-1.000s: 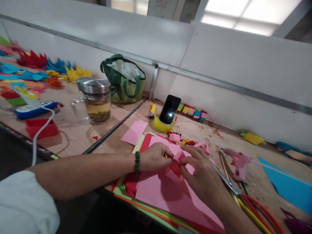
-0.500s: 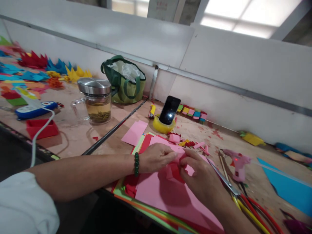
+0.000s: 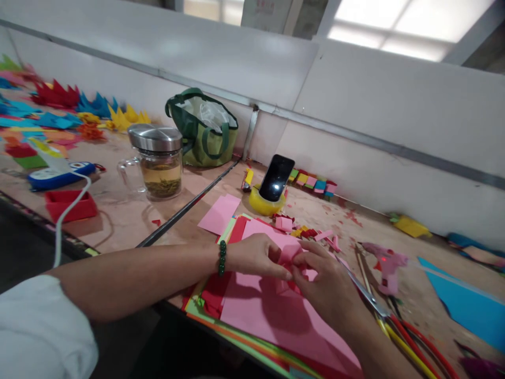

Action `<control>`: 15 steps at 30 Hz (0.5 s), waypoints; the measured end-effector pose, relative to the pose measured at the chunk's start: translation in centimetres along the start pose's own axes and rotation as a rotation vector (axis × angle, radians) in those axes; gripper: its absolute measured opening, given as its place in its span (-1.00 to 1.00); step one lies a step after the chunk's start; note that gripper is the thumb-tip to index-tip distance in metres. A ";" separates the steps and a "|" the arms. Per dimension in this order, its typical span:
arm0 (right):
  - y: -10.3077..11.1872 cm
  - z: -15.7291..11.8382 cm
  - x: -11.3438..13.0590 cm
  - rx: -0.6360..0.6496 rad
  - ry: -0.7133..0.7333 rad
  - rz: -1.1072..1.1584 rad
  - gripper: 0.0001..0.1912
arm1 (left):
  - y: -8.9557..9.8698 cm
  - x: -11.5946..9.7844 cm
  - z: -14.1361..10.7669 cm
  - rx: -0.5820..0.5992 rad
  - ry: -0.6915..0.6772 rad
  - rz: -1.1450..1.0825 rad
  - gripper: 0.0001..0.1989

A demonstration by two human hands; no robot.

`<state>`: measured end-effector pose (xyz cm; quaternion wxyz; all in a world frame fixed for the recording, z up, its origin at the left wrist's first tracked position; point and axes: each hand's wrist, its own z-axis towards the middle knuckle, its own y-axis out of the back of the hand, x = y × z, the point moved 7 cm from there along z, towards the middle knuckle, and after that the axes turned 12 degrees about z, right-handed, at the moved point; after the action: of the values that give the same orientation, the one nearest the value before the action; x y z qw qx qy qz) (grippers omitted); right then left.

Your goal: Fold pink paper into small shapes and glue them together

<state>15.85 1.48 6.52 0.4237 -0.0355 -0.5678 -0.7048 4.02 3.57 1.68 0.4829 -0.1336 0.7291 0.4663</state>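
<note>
Between both hands is a small folded piece of pink paper point(image 3: 289, 253), with some red showing under it. My right hand point(image 3: 325, 276) pinches its right side between thumb and fingers. My left hand point(image 3: 258, 257), with a green bead bracelet at the wrist, closes on the left side, its thumb reaching toward the right fingers. The fingers partly hide the folded shape. Beneath them lies a stack of coloured sheets topped by a large pink sheet point(image 3: 272, 318). Scissors point(image 3: 369, 297) with red and yellow handles rest beside my right forearm.
A pink glue gun point(image 3: 386, 263) lies on the right near a blue sheet point(image 3: 461, 295). A phone point(image 3: 277, 178) leans in a yellow tape roll point(image 3: 262, 202). Paper scraps point(image 3: 307, 231) lie behind the stack. Leftward stand a lidded glass mug point(image 3: 161, 171), a green bag point(image 3: 211, 142) and a red paper box point(image 3: 71, 205).
My left thumb has swung down and right, opening a gap from its fingers. The pink folded piece shows more between the hands. My right hand stays nearly in place.
</note>
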 end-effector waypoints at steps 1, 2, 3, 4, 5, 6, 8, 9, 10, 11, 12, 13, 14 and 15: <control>0.0 0.0 0.0 0.003 -0.002 0.006 -0.83 | 0.0 0.0 0.0 0.002 0.002 0.013 -0.79; 0.0 0.0 0.0 0.006 -0.002 0.012 -0.82 | 0.0 0.0 0.0 -0.007 0.002 0.022 -0.83; -0.1 0.1 0.0 0.015 -0.003 0.015 -0.82 | 0.1 -0.1 -0.1 -0.019 0.007 0.030 -0.86; -0.1 0.1 0.0 0.023 -0.004 0.015 -0.83 | 0.1 0.0 -0.1 -0.031 0.020 0.038 -0.87; -0.2 0.1 0.0 0.029 -0.006 0.010 -0.83 | 0.2 0.1 -0.1 -0.043 0.041 0.040 -0.86; -0.3 0.1 0.0 0.035 -0.008 0.007 -0.84 | 0.2 0.2 -0.1 -0.052 0.060 0.037 -0.84; -0.5 0.0 0.0 0.037 -0.005 0.007 -0.84 | 0.2 0.5 0.0 -0.075 0.075 0.025 -0.82; -0.6 0.0 0.0 0.034 -0.001 0.009 -0.83 | 0.2 0.6 0.0 -0.092 0.072 0.023 -0.83; -0.7 0.0 0.0 0.028 0.003 0.008 -0.82 | 0.2 0.7 0.1 -0.111 0.065 0.025 -0.85; -0.8 0.0 0.0 0.022 0.010 0.006 -0.82 | 0.2 0.7 0.1 -0.133 0.054 0.031 -0.86; -0.9 0.1 0.0 0.014 0.016 0.003 -0.81 | 0.3 0.8 0.1 -0.155 0.043 0.038 -0.87; -0.9 0.1 0.0 0.006 0.024 0.003 -0.82 | 0.4 0.9 0.2 -0.176 0.037 0.043 -0.87; -0.9 0.1 0.1 -0.006 0.036 0.009 -0.82 | 0.5 0.9 0.2 -0.190 0.034 0.042 -0.86; -0.7 0.1 0.2 -0.018 0.054 0.021 -0.84 | 0.6 1.0 0.2 -0.201 0.036 0.038 -0.86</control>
<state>15.23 1.45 6.08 0.4459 -0.0265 -0.5494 -0.7061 3.24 4.28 1.17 0.4452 -0.1758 0.6896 0.5435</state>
